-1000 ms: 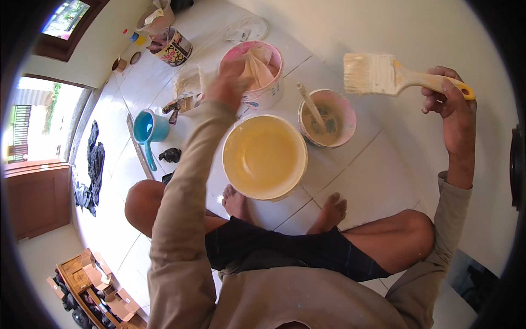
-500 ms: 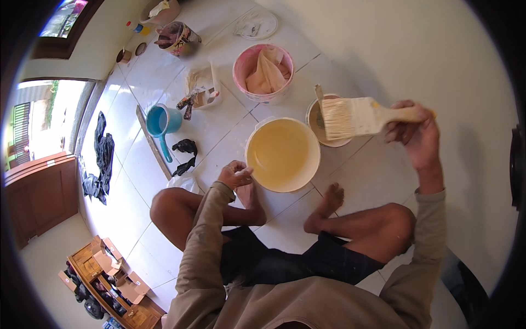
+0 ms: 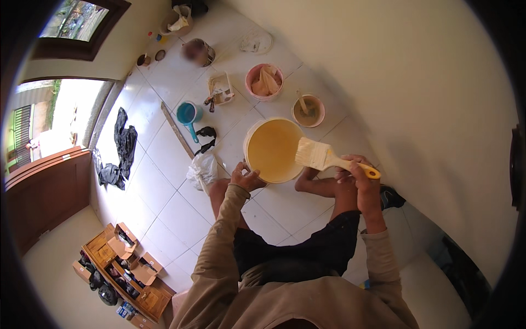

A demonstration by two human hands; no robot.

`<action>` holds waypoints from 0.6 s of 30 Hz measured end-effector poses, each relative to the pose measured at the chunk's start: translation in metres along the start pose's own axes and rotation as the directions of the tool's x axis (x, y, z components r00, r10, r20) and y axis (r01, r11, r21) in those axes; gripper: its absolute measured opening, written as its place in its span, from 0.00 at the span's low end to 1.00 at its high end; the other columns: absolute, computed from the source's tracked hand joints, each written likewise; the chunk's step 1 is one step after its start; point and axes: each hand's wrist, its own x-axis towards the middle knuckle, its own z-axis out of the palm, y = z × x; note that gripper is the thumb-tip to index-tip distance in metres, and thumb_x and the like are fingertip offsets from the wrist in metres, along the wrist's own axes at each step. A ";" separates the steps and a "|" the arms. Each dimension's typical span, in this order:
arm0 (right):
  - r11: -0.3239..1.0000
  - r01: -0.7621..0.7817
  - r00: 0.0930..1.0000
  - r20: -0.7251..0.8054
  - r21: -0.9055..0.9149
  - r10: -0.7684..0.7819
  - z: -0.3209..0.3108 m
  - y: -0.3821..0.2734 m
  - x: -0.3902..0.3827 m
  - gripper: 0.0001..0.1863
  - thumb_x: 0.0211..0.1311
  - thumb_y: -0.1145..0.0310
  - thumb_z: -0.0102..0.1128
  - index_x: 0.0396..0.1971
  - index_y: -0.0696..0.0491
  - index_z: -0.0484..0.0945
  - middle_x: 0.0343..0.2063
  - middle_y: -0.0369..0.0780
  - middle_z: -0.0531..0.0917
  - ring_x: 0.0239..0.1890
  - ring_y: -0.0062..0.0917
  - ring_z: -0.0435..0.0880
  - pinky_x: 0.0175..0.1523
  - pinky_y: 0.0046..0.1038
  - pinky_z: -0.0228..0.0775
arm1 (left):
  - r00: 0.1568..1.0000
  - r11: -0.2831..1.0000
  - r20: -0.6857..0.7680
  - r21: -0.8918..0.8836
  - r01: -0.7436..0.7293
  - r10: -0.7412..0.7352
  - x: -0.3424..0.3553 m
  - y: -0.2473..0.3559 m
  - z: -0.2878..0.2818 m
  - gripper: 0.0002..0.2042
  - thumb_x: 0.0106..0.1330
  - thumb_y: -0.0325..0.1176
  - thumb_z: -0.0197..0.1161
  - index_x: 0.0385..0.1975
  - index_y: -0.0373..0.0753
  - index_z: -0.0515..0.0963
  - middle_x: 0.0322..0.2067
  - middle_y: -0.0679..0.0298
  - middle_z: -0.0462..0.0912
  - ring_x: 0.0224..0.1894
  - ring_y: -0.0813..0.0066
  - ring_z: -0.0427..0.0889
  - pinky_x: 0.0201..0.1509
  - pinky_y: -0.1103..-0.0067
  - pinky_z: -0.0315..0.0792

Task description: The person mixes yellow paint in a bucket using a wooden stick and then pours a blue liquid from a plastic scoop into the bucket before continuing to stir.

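My left hand is closed on the near-left rim of a round white bucket with pale yellow liquid inside. The bucket looks raised off the floor, in front of my legs. In my right hand is the handle of a wide paintbrush. Its cream-coated bristles point left, over the bucket's right rim; whether they touch it, I cannot tell. Just beyond stands a small pink pail with a wooden stick leaning in it.
A pink bucket with cloth, a white tray and a blue dipper stand on the tiles farther off. A wooden strip, a white plastic bag and black plastic lie left. A wall rises along the right.
My body has risen from a squat, and the bucket has come up off the floor with my left hand. The paintbrush has moved left and nearer, to the bucket's rim.
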 end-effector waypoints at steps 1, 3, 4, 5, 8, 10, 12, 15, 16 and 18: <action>1.000 0.022 0.999 0.048 -0.006 -0.022 0.005 -0.021 -0.021 0.13 0.67 0.68 0.51 0.44 0.62 0.76 0.34 0.41 0.83 0.33 0.20 0.83 0.38 0.20 0.75 | 0.998 0.994 -0.013 -0.099 0.053 -0.055 -0.020 0.038 0.006 0.16 0.54 0.29 0.69 0.31 0.36 0.66 0.27 0.60 0.77 0.23 0.76 0.77 0.25 0.80 0.75; 0.992 0.055 0.997 0.057 -0.111 -0.048 0.015 -0.063 -0.068 0.13 0.65 0.70 0.51 0.43 0.62 0.77 0.34 0.42 0.83 0.33 0.19 0.83 0.38 0.21 0.75 | 0.986 0.942 -0.004 -0.294 0.160 -0.169 -0.066 0.123 0.020 0.16 0.54 0.30 0.69 0.31 0.36 0.65 0.26 0.59 0.77 0.22 0.75 0.78 0.25 0.80 0.76; 0.984 0.074 0.996 0.054 -0.163 -0.066 0.018 -0.083 -0.090 0.13 0.65 0.70 0.51 0.43 0.62 0.77 0.34 0.42 0.83 0.33 0.19 0.83 0.38 0.21 0.75 | 0.982 0.936 0.025 -0.299 0.188 -0.189 -0.089 0.153 0.023 0.16 0.55 0.29 0.69 0.32 0.36 0.65 0.26 0.59 0.77 0.22 0.74 0.78 0.25 0.80 0.76; 0.944 0.196 0.980 0.088 -0.264 -0.178 0.019 -0.105 -0.105 0.13 0.64 0.70 0.52 0.43 0.61 0.77 0.34 0.43 0.83 0.33 0.20 0.84 0.38 0.22 0.75 | 0.981 0.932 0.048 -0.306 0.193 -0.187 -0.109 0.184 0.024 0.16 0.55 0.29 0.69 0.32 0.35 0.65 0.26 0.58 0.78 0.22 0.73 0.79 0.25 0.80 0.76; 0.794 0.365 0.929 0.133 -0.486 -0.346 0.017 -0.139 -0.166 0.13 0.61 0.70 0.54 0.43 0.60 0.78 0.33 0.45 0.84 0.33 0.23 0.85 0.39 0.24 0.76 | 0.971 0.904 0.145 -0.361 0.230 -0.189 -0.160 0.232 0.029 0.15 0.56 0.27 0.68 0.33 0.36 0.65 0.28 0.56 0.79 0.24 0.72 0.81 0.26 0.80 0.77; 0.760 0.359 0.923 0.085 -0.541 -0.375 0.011 -0.151 -0.206 0.14 0.59 0.68 0.56 0.42 0.60 0.79 0.34 0.47 0.84 0.33 0.28 0.85 0.40 0.26 0.76 | 0.959 0.914 0.187 -0.310 0.263 -0.213 -0.187 0.251 0.037 0.15 0.56 0.26 0.68 0.33 0.35 0.65 0.29 0.56 0.79 0.26 0.72 0.81 0.26 0.80 0.78; 0.800 0.274 0.942 -0.016 -0.533 -0.334 0.007 -0.160 -0.246 0.15 0.59 0.65 0.56 0.42 0.59 0.79 0.35 0.48 0.84 0.36 0.34 0.85 0.43 0.27 0.76 | 0.940 0.877 0.273 -0.376 0.300 -0.205 -0.214 0.280 0.052 0.16 0.56 0.26 0.68 0.36 0.35 0.65 0.32 0.57 0.78 0.32 0.72 0.81 0.30 0.80 0.78; 0.801 0.277 0.897 -0.155 -0.530 -0.413 -0.001 -0.150 -0.302 0.16 0.59 0.66 0.55 0.44 0.60 0.79 0.38 0.47 0.84 0.38 0.35 0.85 0.45 0.27 0.75 | 0.889 0.905 0.412 -0.269 0.328 -0.200 -0.245 0.294 0.064 0.17 0.56 0.26 0.68 0.36 0.33 0.64 0.35 0.56 0.77 0.35 0.70 0.81 0.34 0.79 0.80; 0.844 0.252 0.892 -0.224 -0.474 -0.392 -0.002 -0.144 -0.320 0.16 0.59 0.66 0.55 0.44 0.59 0.79 0.38 0.47 0.84 0.39 0.35 0.85 0.46 0.28 0.75 | 0.876 0.921 0.449 -0.237 0.309 -0.179 -0.256 0.297 0.068 0.17 0.56 0.26 0.68 0.36 0.33 0.64 0.36 0.56 0.77 0.35 0.70 0.81 0.35 0.79 0.80; 0.909 0.232 0.877 -0.330 -0.348 -0.350 -0.003 -0.131 -0.354 0.16 0.59 0.67 0.55 0.44 0.59 0.79 0.40 0.47 0.84 0.41 0.35 0.84 0.47 0.28 0.74 | 0.860 0.971 0.506 -0.161 0.174 -0.070 -0.272 0.287 0.077 0.17 0.56 0.26 0.68 0.36 0.32 0.64 0.37 0.55 0.76 0.37 0.69 0.81 0.37 0.79 0.80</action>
